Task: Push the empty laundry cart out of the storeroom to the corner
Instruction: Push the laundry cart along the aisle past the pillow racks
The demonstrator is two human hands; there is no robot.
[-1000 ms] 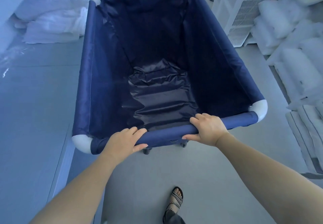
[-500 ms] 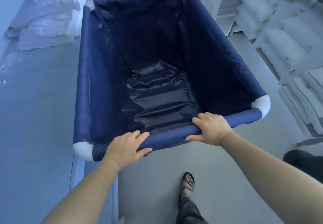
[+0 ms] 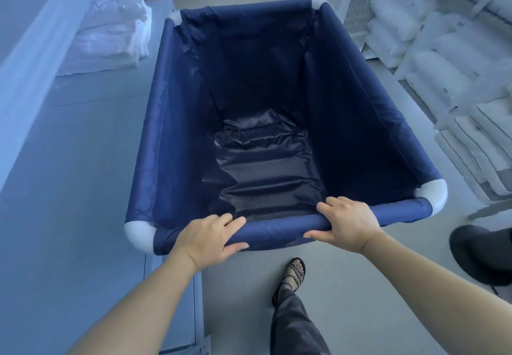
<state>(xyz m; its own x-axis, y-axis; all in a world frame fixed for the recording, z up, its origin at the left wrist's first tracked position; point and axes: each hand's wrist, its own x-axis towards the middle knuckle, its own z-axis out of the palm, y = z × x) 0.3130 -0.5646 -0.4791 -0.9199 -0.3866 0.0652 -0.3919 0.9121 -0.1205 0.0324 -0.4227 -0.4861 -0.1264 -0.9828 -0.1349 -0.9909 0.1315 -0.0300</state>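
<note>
1. Laundry cart [image 3: 177, 122]: a deep navy fabric bin with white rounded corner caps, standing on the grey floor [image 3: 360, 285] in the aisle directly ahead of the person; its wrinkled dark bottom lies bare, with nothing inside.
2. Near rim bar [image 3: 279, 228]: a fabric-sleeved tube running between the two closest corner caps, serving as the handle.
3. Left hand [image 3: 206, 234]: wrapped over the near rim bar beside the left corner cap, fingers curled inside the bin, thumb beneath the tube.
4. Right hand [image 3: 350, 223]: clamped on the same bar toward the right corner, fingers over the top, thumb pressed along the outer face.
5. Sandalled foot [image 3: 292, 274]: planted on the floor just behind the cart, between the forearms.
6. Folded white linen [image 3: 110, 30]: stacked on a pale platform left of the cart.
7. White pillows [image 3: 432, 58]: stacked in rows on the right, near the cart's side.
8. Dark rounded object [image 3: 482, 255]: at the right edge; identity cannot be told.
</note>
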